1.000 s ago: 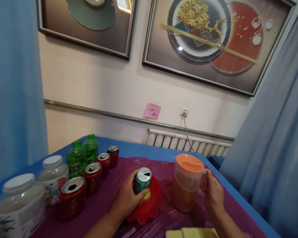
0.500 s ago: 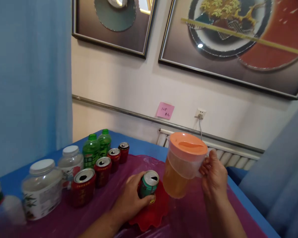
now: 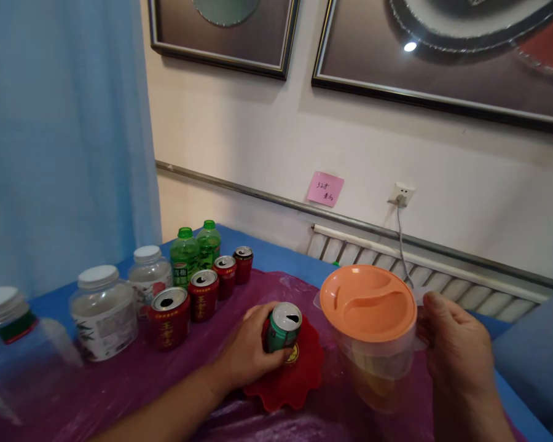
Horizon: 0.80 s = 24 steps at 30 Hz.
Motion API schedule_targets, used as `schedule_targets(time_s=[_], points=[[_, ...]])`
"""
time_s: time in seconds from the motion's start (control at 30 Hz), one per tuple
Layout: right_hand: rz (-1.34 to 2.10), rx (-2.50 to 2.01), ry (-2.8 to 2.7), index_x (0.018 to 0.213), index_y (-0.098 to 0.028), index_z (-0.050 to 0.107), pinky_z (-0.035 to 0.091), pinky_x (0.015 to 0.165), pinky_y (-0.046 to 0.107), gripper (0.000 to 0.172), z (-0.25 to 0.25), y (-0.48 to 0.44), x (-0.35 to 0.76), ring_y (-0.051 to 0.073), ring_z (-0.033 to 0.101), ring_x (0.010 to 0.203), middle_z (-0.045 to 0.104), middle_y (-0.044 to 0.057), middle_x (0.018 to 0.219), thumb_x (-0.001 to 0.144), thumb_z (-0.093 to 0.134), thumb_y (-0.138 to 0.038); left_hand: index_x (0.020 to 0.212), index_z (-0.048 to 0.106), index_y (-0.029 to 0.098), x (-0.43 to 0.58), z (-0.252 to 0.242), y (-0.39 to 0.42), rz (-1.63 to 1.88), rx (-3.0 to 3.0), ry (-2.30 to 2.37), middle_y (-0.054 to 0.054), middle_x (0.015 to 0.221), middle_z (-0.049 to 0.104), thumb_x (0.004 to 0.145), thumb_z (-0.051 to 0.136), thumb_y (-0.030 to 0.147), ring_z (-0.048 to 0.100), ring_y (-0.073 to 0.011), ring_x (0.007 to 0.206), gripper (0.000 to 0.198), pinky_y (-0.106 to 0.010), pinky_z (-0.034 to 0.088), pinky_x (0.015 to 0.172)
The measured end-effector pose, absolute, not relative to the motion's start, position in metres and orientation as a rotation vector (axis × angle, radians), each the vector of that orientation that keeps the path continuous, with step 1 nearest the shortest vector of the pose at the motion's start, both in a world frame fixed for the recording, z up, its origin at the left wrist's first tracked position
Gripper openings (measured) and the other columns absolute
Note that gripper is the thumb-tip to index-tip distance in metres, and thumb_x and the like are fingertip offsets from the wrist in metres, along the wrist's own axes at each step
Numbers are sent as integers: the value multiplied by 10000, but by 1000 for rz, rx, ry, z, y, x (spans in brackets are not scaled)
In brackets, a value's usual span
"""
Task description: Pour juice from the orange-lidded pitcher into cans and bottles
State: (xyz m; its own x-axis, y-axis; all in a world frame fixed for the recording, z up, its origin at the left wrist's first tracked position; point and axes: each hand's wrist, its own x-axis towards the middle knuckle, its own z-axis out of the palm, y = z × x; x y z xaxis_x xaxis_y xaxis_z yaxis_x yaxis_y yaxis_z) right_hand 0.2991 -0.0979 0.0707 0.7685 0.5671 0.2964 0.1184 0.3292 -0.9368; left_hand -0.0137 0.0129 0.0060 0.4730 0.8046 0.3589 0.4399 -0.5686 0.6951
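My left hand (image 3: 244, 353) is closed around a green soda can (image 3: 283, 331) with a silver top and an open mouth. The can is upright above a red wavy-edged mat (image 3: 281, 390). My right hand (image 3: 461, 344) grips the handle of a clear plastic pitcher (image 3: 373, 362), to the right of the can. An orange lid (image 3: 368, 301) covers the pitcher, and yellowish-brown liquid shows through its wall. The pitcher's top leans towards me. Whether its base touches the table cannot be made out.
Several red cans (image 3: 168, 322) stand in a row on the left. Behind them are two green bottles (image 3: 184, 255) and white-capped clear jars (image 3: 104, 313). Purple plastic sheeting (image 3: 286, 288) covers part of the blue table. A radiator (image 3: 465, 288) runs along the wall.
My right hand has brought the pitcher lower and nearer to me, so more of its lid's top shows. My left hand still holds the green can over the mat. The view has shifted.
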Motion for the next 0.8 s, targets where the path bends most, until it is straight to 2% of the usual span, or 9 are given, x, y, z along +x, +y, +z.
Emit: schedule_targets(time_s=[0.27, 0.5, 0.8], points=[[257, -1353, -742, 585, -205, 521, 258, 393, 241, 521, 72, -89, 299, 89, 331, 454, 406, -57, 508, 708, 789, -635, 1322, 557, 237, -13, 3, 12, 987, 2242, 1034, -92, 1294, 667, 629, 813, 321, 607, -327, 1201, 743, -452, 454, 1081], [154, -1464, -830, 549, -210, 472, 231, 421, 240, 565, 75, -87, 293, 95, 301, 488, 337, -63, 507, 713, 758, -668, 1343, 543, 252, -13, 7, 11, 959, 2246, 991, -78, 1308, 665, 638, 809, 306, 598, -324, 1209, 755, -447, 450, 1071], [181, -1528, -851, 527, -198, 476, 214, 448, 241, 585, 78, -88, 284, 92, 285, 506, 334, -60, 516, 715, 751, -679, 1292, 584, 260, -14, 12, 10, 953, 2258, 995, -63, 1261, 684, 610, 822, 298, 614, -318, 1152, 723, -439, 455, 1046]])
